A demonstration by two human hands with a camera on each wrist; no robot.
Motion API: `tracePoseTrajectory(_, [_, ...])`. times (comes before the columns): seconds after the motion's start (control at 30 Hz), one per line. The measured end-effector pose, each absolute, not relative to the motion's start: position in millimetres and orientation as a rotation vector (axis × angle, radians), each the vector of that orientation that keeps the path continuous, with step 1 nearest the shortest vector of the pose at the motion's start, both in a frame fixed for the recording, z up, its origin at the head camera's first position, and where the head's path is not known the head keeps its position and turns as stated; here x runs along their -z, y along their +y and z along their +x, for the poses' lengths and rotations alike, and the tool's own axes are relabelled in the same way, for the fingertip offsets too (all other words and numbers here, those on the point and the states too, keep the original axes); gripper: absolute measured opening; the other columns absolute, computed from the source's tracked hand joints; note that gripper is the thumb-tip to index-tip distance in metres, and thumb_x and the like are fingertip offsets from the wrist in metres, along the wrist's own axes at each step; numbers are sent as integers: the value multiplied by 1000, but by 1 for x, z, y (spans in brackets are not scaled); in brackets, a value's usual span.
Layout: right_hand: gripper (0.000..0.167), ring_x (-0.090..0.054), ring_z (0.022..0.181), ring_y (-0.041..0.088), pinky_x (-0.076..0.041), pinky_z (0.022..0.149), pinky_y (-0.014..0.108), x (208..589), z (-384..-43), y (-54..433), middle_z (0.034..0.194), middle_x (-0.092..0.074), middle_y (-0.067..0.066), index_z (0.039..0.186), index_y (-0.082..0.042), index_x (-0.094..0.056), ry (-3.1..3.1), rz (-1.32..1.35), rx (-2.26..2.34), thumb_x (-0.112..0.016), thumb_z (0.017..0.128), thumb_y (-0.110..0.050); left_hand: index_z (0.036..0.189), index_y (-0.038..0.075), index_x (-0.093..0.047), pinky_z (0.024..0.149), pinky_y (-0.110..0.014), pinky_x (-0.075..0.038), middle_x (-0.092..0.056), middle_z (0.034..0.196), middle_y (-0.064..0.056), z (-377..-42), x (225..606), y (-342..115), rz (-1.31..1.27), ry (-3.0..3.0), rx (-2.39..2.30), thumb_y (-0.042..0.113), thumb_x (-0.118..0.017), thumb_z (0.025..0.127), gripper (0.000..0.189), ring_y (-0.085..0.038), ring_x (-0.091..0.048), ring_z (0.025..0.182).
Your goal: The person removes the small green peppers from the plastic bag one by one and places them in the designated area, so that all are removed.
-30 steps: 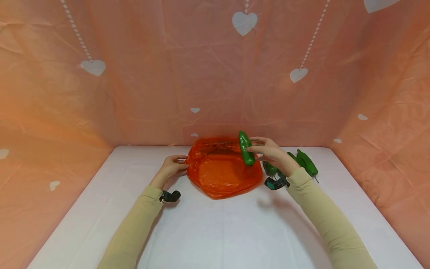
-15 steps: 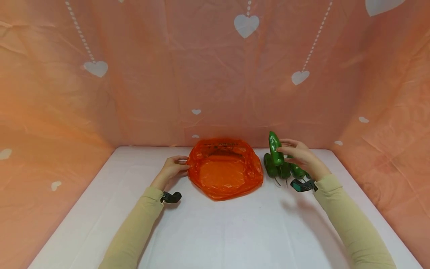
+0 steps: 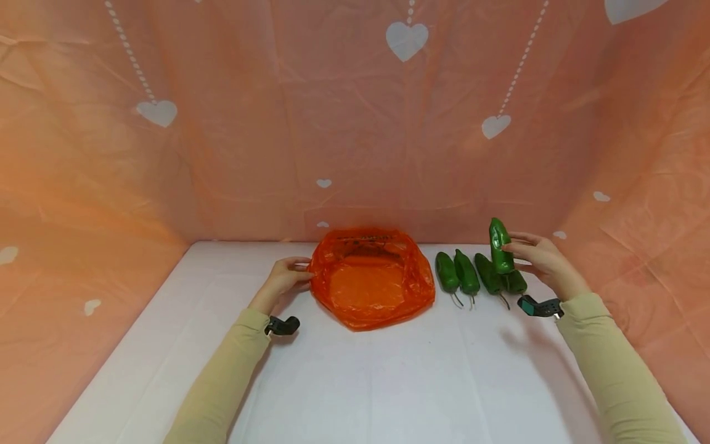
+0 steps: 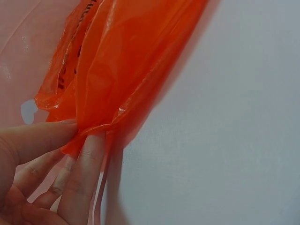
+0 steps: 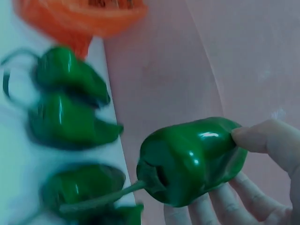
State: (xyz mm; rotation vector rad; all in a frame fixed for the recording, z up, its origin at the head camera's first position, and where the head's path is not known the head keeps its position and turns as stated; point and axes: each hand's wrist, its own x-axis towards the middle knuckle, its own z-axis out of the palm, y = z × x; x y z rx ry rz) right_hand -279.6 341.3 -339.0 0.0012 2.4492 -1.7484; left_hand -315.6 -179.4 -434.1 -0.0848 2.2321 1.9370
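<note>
My left hand (image 3: 284, 280) pinches the left edge of an orange plastic bag (image 3: 368, 317), thumb and fingers on either side of the film in the left wrist view. The bag's mouth is spread wide, with dark lettering on its back wall. Over on the right, my right hand (image 3: 546, 256) holds a green pepper (image 3: 501, 246) above the table, tip up and stem down. The right wrist view shows the thumb on one side of this pepper (image 5: 187, 159) and the fingers beneath it. Several other green peppers (image 3: 467, 274) lie in a row between the bag and this hand.
A white-covered table (image 3: 355, 388) bears everything. Orange cloth with white hearts (image 3: 360, 123) rises as a wall behind and on both sides. A dark device (image 3: 538, 306) is strapped at the right wrist, another (image 3: 283, 325) at the left.
My right hand has carried the pepper rightward from over the bag, past the row of peppers, which now shows more fully. The left hand keeps its place at the bag's edge.
</note>
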Motion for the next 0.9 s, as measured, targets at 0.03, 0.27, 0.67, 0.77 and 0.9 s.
tracePoseTrajectory(0.03, [74, -54, 91, 2, -52, 78, 20, 339, -279, 346, 121, -48, 0, 149, 2, -20, 2458, 6, 1751, -61, 95, -27, 131, -3, -50, 74, -34, -58, -59, 114, -25, -315, 434, -179, -85, 2231, -1939, -2, -66, 88, 46, -20, -67, 76])
tracePoseTrajectory(0.27, [57, -56, 88, -4, -51, 75, 16, 346, -279, 381, 106, -50, -17, 141, -6, -34, 2540, -1, 1693, -60, 95, -28, 131, -3, -51, 75, -34, -58, -59, 113, -24, -314, 431, -179, -91, 2226, -1943, -1, -65, 88, 45, -20, -67, 76])
tracePoseTrajectory(0.67, [67, -51, 82, -10, -49, 72, 17, 360, -278, 407, 141, -26, 30, 145, 5, -27, 2667, 63, 1549, -56, 97, -32, 130, -3, -51, 75, -34, -58, -59, 112, -23, -316, 434, -179, -99, 2205, -1972, -2, -66, 88, 45, -20, -68, 76])
tracePoseTrajectory(0.77, [69, -52, 92, 1, -49, 70, 16, 366, -279, 407, 141, -28, 34, 145, 9, -26, 2732, 63, 1479, -54, 98, -32, 130, -5, -50, 74, -34, -58, -60, 110, -24, -315, 433, -178, -71, 2208, -1983, -4, -65, 88, 45, -19, -67, 75])
tracePoseTrajectory(0.9, [65, -45, 114, 39, -47, 69, 16, 373, -280, 407, 139, -30, 38, 144, 12, -26, 2788, 49, 1405, -51, 99, -29, 130, -8, -49, 73, -33, -58, -60, 107, -23, -314, 432, -177, -38, 2206, -2003, -7, -63, 87, 45, -17, -67, 73])
